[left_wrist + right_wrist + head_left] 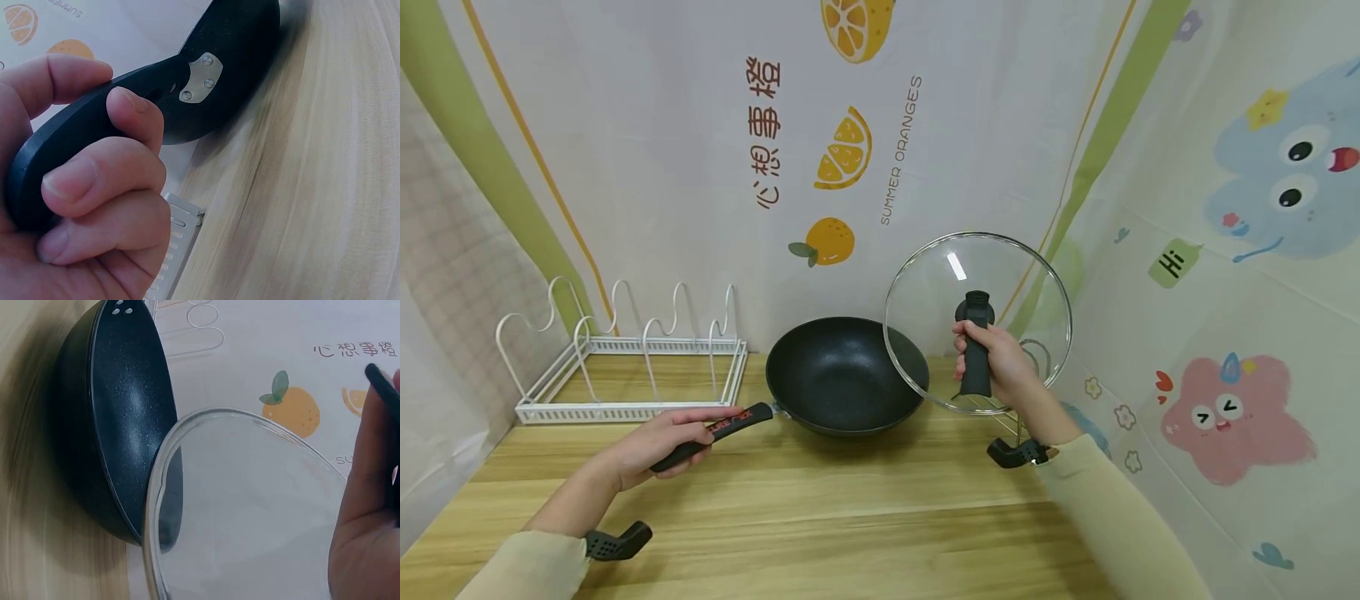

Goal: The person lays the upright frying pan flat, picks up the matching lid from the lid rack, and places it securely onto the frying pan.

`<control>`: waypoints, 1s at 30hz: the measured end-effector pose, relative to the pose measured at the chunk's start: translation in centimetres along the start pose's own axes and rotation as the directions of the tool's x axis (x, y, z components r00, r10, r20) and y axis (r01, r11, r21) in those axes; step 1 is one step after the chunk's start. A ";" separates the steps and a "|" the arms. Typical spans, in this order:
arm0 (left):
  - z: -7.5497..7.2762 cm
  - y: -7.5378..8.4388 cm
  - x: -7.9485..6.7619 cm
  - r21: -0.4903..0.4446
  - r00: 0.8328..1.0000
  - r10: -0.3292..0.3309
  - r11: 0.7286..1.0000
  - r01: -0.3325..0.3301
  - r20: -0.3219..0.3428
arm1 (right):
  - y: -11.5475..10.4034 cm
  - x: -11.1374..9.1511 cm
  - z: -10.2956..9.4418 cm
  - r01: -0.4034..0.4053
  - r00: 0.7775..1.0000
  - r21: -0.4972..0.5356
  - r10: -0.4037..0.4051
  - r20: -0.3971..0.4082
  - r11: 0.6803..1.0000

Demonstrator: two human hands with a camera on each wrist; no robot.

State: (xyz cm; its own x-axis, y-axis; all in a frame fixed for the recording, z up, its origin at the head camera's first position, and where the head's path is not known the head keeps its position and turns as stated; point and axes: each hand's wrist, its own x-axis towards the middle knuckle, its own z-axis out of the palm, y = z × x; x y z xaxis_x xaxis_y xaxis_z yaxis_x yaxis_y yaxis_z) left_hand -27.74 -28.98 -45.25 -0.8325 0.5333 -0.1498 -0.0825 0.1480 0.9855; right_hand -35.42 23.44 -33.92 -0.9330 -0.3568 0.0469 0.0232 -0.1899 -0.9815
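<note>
A black wok (842, 375) stands on the wooden table, its inside facing up and toward me. My left hand (658, 442) grips its black handle (741, 422); in the left wrist view the fingers curl round the handle (81, 119), near a riveted metal bracket (203, 78). My right hand (996, 358) holds a round glass lid (917, 292) by its black upright handle (976, 367), raised and tilted to the right of the wok. In the head view the lid's left rim overlaps the wok's right edge. The right wrist view shows the glass lid (244, 487) beside the wok (125, 412).
A white wire rack (625, 410) with looped dividers stands at the table's back left. Behind the lid, at the right, is a smaller wire stand (1018, 425), partly hidden. A printed curtain (685, 167) hangs along the back; another patterned sheet (1150, 333) lines the right side.
</note>
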 end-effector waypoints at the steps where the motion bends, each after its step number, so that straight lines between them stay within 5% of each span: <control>1: 0.0 0.0 0.0 0.002 1.000 -0.002 1.000 0.002 -0.002 | 0.0 0.1 0.1 -0.002 1.000 0.002 0.002 0.001 1.000; 30: -0.2 -0.2 0.2 -0.008 1.000 -0.004 1.000 0.004 0.007 | 1.1 2.1 1.3 -0.127 0.991 0.101 0.121 0.064 0.987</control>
State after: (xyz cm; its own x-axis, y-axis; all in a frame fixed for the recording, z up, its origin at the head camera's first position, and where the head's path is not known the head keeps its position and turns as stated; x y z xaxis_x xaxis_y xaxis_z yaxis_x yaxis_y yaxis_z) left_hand -28.01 -29.02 -45.47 -0.8283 0.5385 -0.1546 -0.0907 0.1435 0.9855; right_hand -36.82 21.27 -34.67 -0.8983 -0.4352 -0.0602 0.1775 -0.2342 -0.9559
